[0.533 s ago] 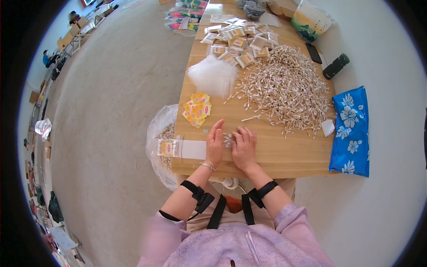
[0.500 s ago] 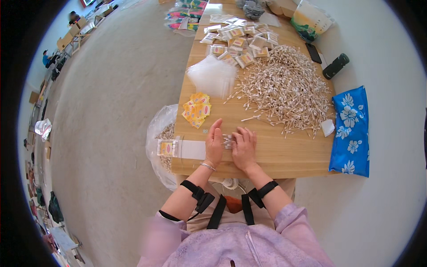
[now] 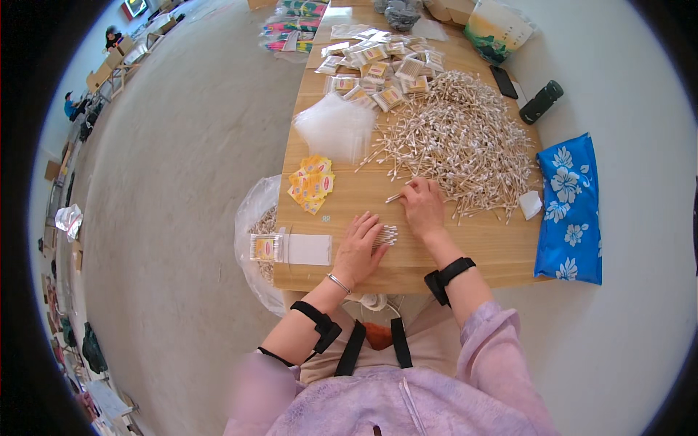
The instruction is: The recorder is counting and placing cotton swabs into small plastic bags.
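Note:
My left hand [image 3: 360,251] lies palm down with its fingers stretched out, at the left end of a small row of cotton swabs [image 3: 390,235] and partly over it. Up and to the right, my right hand [image 3: 424,206] pinches a cotton swab [image 3: 393,198], its tip poking out to the left. Beyond that hand spreads a big heap of loose cotton swabs [image 3: 472,145]. Left of my left hand is a flat white piece [image 3: 310,249], beside a filled clear packet of swabs [image 3: 265,248] with a yellow card. Printed yellow cards [image 3: 313,182] lie farther up.
Clear empty bags [image 3: 336,127] are stacked beyond the cards, with filled packets [image 3: 376,70] behind them. A plastic sack of swabs [image 3: 254,211] is by the table's left edge. Along the right are a blue flowered package [image 3: 571,211], a dark bottle [image 3: 542,102] and a phone [image 3: 503,82].
My right hand has left the small row, moved up and right, and now pinches a swab near the heap. The left hand has turned from its edge to lie flat against the row.

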Demonstrator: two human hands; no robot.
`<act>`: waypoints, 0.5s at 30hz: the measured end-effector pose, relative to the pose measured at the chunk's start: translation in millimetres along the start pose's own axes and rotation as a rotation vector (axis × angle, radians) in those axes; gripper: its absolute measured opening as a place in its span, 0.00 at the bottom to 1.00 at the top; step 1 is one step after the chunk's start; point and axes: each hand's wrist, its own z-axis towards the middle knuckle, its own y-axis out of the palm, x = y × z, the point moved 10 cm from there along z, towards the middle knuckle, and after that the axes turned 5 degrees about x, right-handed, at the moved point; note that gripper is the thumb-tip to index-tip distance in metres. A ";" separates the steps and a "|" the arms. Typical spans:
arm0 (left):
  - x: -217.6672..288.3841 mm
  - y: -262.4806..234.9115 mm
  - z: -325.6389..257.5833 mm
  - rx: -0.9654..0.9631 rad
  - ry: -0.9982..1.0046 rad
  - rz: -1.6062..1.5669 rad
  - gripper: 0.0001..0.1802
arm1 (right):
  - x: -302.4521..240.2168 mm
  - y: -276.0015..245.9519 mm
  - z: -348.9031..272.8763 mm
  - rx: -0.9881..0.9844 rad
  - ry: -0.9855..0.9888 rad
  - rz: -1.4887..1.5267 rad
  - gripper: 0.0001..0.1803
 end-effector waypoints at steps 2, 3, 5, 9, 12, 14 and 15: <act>2.4 0.6 0.7 -0.018 0.031 0.017 0.24 | -5.9 7.9 5.2 -0.050 -0.034 -0.037 0.05; 3.2 0.8 0.9 -0.017 0.032 0.020 0.24 | -9.2 13.9 7.0 -0.069 -0.056 -0.061 0.06; -3.2 -5.1 -0.2 0.060 -0.056 -0.071 0.25 | -18.0 23.3 6.6 -0.088 -0.079 -0.083 0.06; -17.4 -23.2 -2.6 0.248 -0.147 -0.179 0.27 | -51.5 33.3 -11.0 -0.157 -0.161 -0.011 0.07; -30.0 -33.0 -7.0 0.344 -0.223 -0.240 0.29 | -58.4 33.5 -16.0 -0.220 -0.142 0.091 0.08; -41.9 -30.7 -10.5 0.380 -0.282 -0.344 0.29 | -58.0 34.4 -15.2 -0.235 -0.129 0.127 0.08; -45.0 -29.4 -11.0 0.383 -0.282 -0.344 0.29 | -54.5 35.0 -11.6 -0.227 -0.118 0.123 0.08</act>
